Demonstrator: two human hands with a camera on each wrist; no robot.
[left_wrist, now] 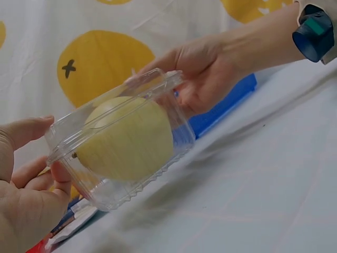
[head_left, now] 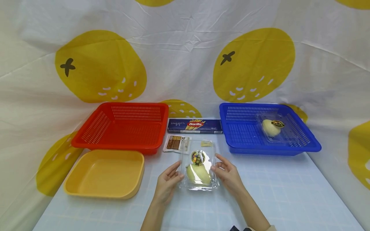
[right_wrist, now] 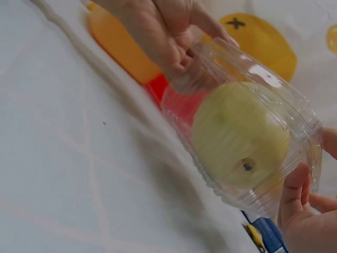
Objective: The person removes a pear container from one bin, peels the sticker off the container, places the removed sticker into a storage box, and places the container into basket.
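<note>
A clear plastic clamshell box (head_left: pixel 189 189) holds a pale yellow-green fruit (head_left: pixel 199 175), and a dark round sticker marks its lid. My left hand (head_left: pixel 167 184) grips the box's left side between thumb and fingers. On the opposite side my right hand (head_left: pixel 230 175) grips it the same way. Both wrist views show the lid closed over the fruit (left_wrist: pixel 126 139), with a shadow on the tablecloth (right_wrist: pixel 58 158) below the box. Just behind it lies a small white-and-brown packet (head_left: pixel 172 143), partly covered by the box's far left corner in the head view.
A red basket (head_left: pixel 136 146) stands at the back left, a yellow tub (head_left: pixel 104 179) in front of it. In the blue basket (head_left: pixel 240 149) at the back right sits another clear box (head_left: pixel 270 139) with a pale fruit. Between the baskets lies a blue spaghetti box (head_left: pixel 179 126).
</note>
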